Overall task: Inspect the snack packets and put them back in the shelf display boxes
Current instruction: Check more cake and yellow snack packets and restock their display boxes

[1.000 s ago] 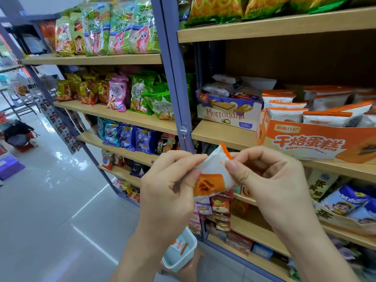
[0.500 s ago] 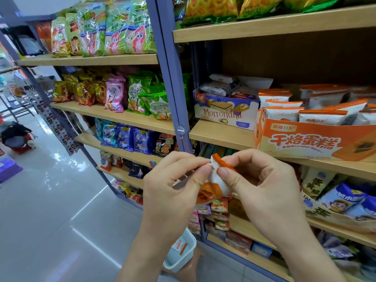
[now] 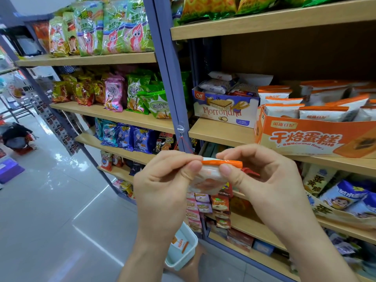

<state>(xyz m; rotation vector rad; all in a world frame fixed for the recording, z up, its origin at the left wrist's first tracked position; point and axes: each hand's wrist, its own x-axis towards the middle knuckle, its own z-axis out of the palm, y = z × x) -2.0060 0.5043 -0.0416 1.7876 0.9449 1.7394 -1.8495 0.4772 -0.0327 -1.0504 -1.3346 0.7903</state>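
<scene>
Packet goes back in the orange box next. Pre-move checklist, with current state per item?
1. Grip: ok, left hand and right hand both pinch the white snack packet with an orange sealed edge at its top.
2. Right box: ok, the orange cardboard display box holds matching orange-topped white packets.
3. Free slot in box: cannot tell; its right part is out of frame.
4. Path up to box: ok, nothing between.
5. Seal intact: cannot tell; fingers cover its ends.
</scene>
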